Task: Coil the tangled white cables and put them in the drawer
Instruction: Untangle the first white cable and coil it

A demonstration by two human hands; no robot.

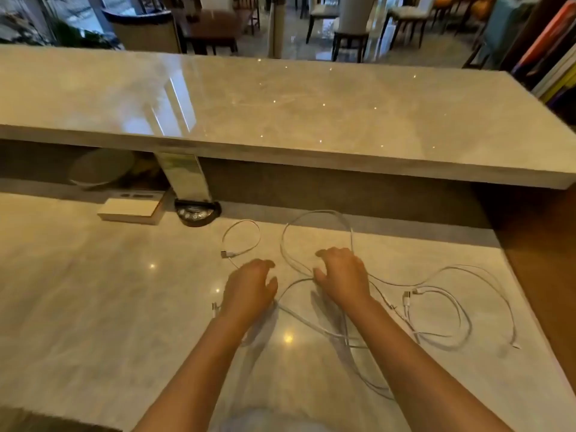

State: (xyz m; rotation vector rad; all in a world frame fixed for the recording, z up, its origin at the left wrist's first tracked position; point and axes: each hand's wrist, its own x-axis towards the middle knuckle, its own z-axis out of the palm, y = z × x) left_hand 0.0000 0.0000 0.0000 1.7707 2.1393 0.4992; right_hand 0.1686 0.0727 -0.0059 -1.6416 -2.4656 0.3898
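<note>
Several thin white cables (436, 310) lie tangled in loose loops across the pale marble counter (93, 307). One small loop with a plug (241, 241) sits apart at the left. My left hand (249, 288) hovers palm down over the counter with fingers spread, holding nothing. My right hand (341, 274) rests palm down on the middle of the tangle, fingers apart, where a big loop (314, 226) crosses other strands. I cannot tell whether its fingertips pinch a strand. No drawer is in view.
A raised marble shelf (280, 120) runs across the back, over a dark recess. A flat white box (129, 210) and a round black object (197, 213) stand at the recess's foot. The counter's right edge (530, 294) drops to brown wood.
</note>
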